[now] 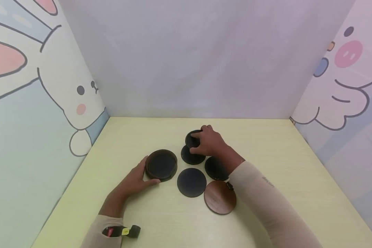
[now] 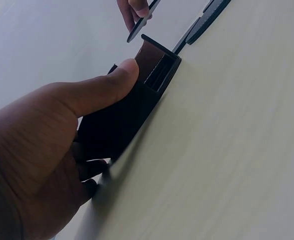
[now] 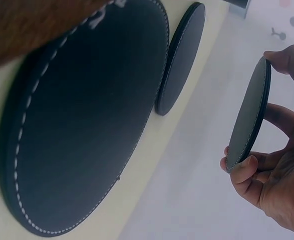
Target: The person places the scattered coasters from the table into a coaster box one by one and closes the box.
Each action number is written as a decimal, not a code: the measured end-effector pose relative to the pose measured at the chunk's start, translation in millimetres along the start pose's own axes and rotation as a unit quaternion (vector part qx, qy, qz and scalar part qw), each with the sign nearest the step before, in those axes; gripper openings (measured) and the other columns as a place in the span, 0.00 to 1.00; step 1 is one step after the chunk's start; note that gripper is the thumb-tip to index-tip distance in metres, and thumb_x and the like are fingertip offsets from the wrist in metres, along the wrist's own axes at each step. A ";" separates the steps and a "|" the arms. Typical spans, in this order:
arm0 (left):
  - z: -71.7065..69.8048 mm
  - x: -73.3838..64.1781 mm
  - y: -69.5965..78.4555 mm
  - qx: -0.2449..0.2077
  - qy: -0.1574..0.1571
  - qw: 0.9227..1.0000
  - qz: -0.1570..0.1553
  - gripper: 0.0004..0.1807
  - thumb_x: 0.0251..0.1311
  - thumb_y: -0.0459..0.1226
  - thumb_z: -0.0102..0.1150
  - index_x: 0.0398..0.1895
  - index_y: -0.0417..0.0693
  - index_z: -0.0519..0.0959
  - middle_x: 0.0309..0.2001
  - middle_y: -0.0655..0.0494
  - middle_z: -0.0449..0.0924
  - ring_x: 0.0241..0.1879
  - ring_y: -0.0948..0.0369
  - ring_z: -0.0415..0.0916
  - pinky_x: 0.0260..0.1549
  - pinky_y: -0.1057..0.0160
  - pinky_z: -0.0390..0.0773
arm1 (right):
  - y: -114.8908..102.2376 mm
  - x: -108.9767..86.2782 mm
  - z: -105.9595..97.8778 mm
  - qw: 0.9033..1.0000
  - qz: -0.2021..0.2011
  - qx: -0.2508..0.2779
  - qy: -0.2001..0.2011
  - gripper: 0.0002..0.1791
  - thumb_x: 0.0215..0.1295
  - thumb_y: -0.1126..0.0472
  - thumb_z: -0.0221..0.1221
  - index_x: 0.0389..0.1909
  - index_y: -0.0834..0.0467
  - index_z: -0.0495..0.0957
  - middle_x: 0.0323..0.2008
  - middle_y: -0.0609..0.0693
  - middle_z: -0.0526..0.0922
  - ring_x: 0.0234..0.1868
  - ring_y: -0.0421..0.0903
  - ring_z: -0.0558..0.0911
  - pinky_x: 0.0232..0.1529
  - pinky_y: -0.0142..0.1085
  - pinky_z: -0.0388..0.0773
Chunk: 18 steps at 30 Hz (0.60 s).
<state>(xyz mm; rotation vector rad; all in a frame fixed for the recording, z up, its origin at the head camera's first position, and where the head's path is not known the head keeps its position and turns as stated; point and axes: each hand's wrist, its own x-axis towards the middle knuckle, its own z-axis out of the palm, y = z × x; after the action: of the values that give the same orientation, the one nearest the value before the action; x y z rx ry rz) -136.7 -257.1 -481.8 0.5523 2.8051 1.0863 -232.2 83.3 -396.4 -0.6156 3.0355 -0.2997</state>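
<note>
Sleeve print: small dark lettering was noted on the right sleeve (image 1: 268, 193); it could not be read.
Wrist strap: red and yellow tags were carried by the left strap (image 1: 116, 231); their characters were too small to be made out.
Disc mark: a pale mark on the large stitched disc (image 3: 96, 110) was partly covered by the wrist; it could not be deciphered.
Left hand: the round holder (image 1: 175, 168) was gripped at its left side by the left hand (image 1: 135, 181), thumb and fingers bent about the wall.
Right hand: a raised dark disc (image 1: 190, 142) was pinched at its rim by the right hand (image 1: 209, 142); it was held off the table (image 1: 158, 220).
Loose discs: three dark discs (image 1: 191, 182) and a brown disc (image 1: 220, 197) were laid flat, right of the holder; narrow gaps were left between some.
Edges: all discs were placed well apart from the table's right edge; the back edge was met by a grey wall (image 1: 198, 69).
</note>
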 end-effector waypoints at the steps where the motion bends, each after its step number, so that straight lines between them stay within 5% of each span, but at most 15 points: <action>1: -0.3 0.0 0.3 0.002 -0.001 1.000 -0.002 0.64 0.61 0.55 0.80 0.87 0.33 0.51 0.82 0.32 0.65 0.81 0.34 0.64 0.77 0.30 0.67 | -2.4 -0.1 -0.1 1.000 -0.004 -0.001 0.000 0.37 0.66 0.36 0.66 0.75 0.46 0.80 0.67 0.64 0.76 0.62 0.59 0.75 0.51 0.57 0.87; 18: -2.3 -1.5 0.9 -0.006 -0.008 1.000 -0.007 0.64 0.62 0.56 0.79 0.87 0.34 0.50 0.83 0.33 0.62 0.83 0.34 0.62 0.78 0.30 0.66 | -39.4 -5.9 -0.6 0.998 -0.058 0.001 0.018 0.37 0.67 0.36 0.69 0.74 0.43 0.81 0.70 0.63 0.75 0.66 0.59 0.75 0.51 0.56 0.88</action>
<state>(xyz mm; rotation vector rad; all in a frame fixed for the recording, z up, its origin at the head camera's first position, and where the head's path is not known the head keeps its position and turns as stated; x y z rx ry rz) -135.5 -258.5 -479.6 0.5365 2.7816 1.0910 -211.8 50.1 -388.2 -0.7968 3.0389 -0.3192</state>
